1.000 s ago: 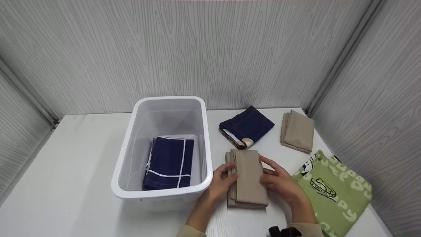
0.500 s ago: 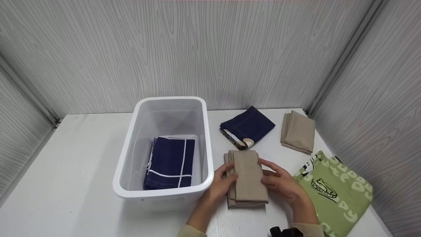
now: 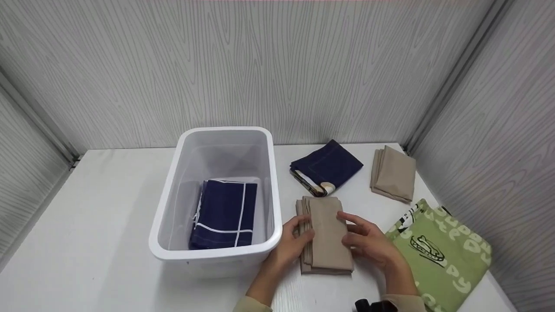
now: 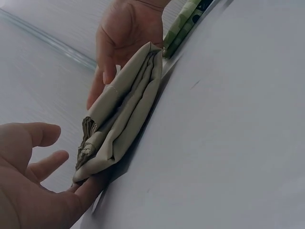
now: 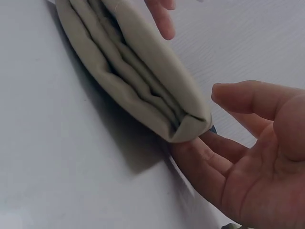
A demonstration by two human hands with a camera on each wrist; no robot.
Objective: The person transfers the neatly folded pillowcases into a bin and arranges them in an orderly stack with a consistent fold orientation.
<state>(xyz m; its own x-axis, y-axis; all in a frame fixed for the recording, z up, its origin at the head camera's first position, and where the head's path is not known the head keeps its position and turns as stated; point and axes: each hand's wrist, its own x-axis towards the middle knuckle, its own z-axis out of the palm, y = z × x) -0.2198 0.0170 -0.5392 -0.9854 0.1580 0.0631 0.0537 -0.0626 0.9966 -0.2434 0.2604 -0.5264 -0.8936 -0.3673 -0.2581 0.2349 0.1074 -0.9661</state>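
A folded beige cloth [image 3: 330, 236] lies in front of me on the white table, thick with several layers. My left hand [image 3: 289, 246] is at its left side. In the left wrist view, a finger of that left hand [image 4: 43, 191] goes under the cloth's edge [image 4: 121, 114], with the thumb standing apart above. On the opposite side, my right hand [image 3: 376, 245] has its fingertips at the right edge. The right wrist view shows the right hand [image 5: 257, 152] with fingers beneath the folded end of the cloth [image 5: 143, 76] and its thumb off the fabric.
To the left stands a white plastic bin [image 3: 158, 216] holding a folded navy cloth with white lines [image 3: 223, 208]. Behind my hands lie another navy cloth [image 3: 327, 164] and a second beige cloth [image 3: 393, 173]. A green printed cloth [image 3: 446, 260] sits beside my right forearm.
Both hands stay at the beige cloth's sides. The right fingertips shift slightly along its edge, and the cloth moves only a little. Everything else keeps its place.
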